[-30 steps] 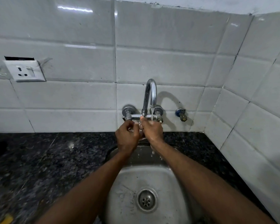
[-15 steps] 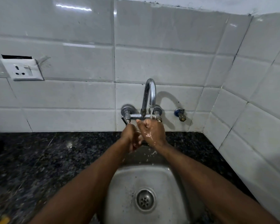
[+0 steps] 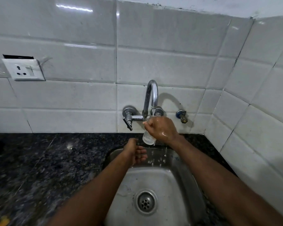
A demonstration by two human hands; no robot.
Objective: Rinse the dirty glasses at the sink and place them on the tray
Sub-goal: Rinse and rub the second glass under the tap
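A small clear glass point(image 3: 148, 138) hangs upright under the running chrome tap point(image 3: 151, 97), over the back of the steel sink point(image 3: 183, 180). My right hand point(image 3: 162, 129) grips the glass around its upper part, wet, and hides the rim. Water runs over that hand and drips into the sink. My left hand point(image 3: 135, 153) is lower and to the left, above the sink's back left corner, fingers relaxed and holding nothing. No tray is in view.
Dark speckled granite counter point(image 3: 47, 168) surrounds the sink. The tap's lever handle point(image 3: 127, 118) sticks out at left, a small valve point(image 3: 181, 115) at right. A white wall socket point(image 3: 23, 69) sits on the tiles. The tiled side wall point(image 3: 260, 111) closes the right.
My left hand has let go of the glass and dropped down and left. My right hand keeps the glass under the stream.
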